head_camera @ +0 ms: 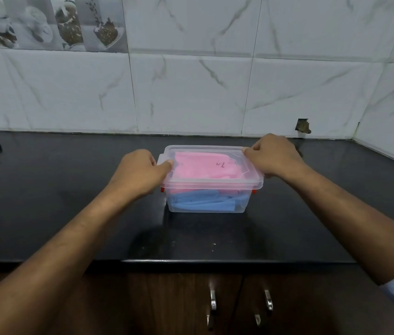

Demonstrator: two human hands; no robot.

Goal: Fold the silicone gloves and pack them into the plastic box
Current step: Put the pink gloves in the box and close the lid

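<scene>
Head view: plastic box (pixel 209 201) sits mid-counter on the black countertop (pixel 58 201), its long axis running 9 o'clock to 3 o'clock across the person's front. Its clear lid (pixel 205 155) lies on top, and through the walls a pink glove (pixel 200 168) shows folded above a blue glove (pixel 200 201), both inside the box.

Left hand (pixel 140 171) is at the box's 9 o'clock end, thumb on the lid's top near the corner and the other fingers curled down over the short edge, gripping the lid rim. Right hand (pixel 272 155) is at the far 2 o'clock corner, fingers pinched on the lid edge there, knuckles up. Both forearms reach in from 7 and 5 o'clock, wrists about level with the lid; neither hand looks clearly nearer to its end.

Small red latch tabs (pixel 162 189) show under the rim at both near corners. Packing looks complete; my guess is the lid needs pressing down evenly at both short ends, since whether it has fully seated cannot be told.
</scene>
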